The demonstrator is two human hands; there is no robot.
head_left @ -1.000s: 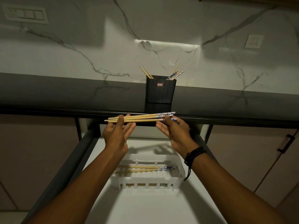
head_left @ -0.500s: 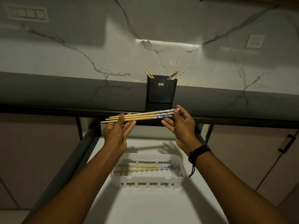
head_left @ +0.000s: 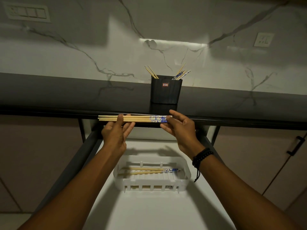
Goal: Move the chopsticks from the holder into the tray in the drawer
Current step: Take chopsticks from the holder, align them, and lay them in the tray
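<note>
chopsticks bundle [head_left: 137, 118]: three or four pale sticks side by side, level, blue-and-white patterned ends to the right, plain tips to the left. i see it held up in front of the table's front edge, above the open drawer and well above the tray.

left grip [head_left: 114, 135]: pinches the bundle near its plain end, with one digit across the front of the sticks and the other fingers fairly straight behind and under them. the plain tips stick out past it to the left.

right grip [head_left: 181, 130]: pinches the patterned end, thumb on top, fingers curled beneath. a dark beaded bracelet [head_left: 201, 156] sits on that wrist, with a cord hanging from it.

below the grips: a white slotted tray [head_left: 186, 165] rests on the white floor of the drawer [head_left: 149, 209], which has dark side rails. the tray chopsticks [head_left: 149, 170] lie lengthwise inside, patterned ends to the right, the same way round as the bundle.

behind and above: a black holder [head_left: 166, 91] stands upright on the dark table [head_left: 66, 95], near the front edge, with a small red label on its face. the holder chopsticks [head_left: 181, 74] stand in it as a cluster leaning right, some patterned, and two plain ones leaning left. i cannot tell the exact count.

further out: a veined marble wall, a switch plate [head_left: 27, 12] at upper left, a socket [head_left: 263, 39] at upper right, and a black cabinet handle [head_left: 297, 146] at far right.
</note>
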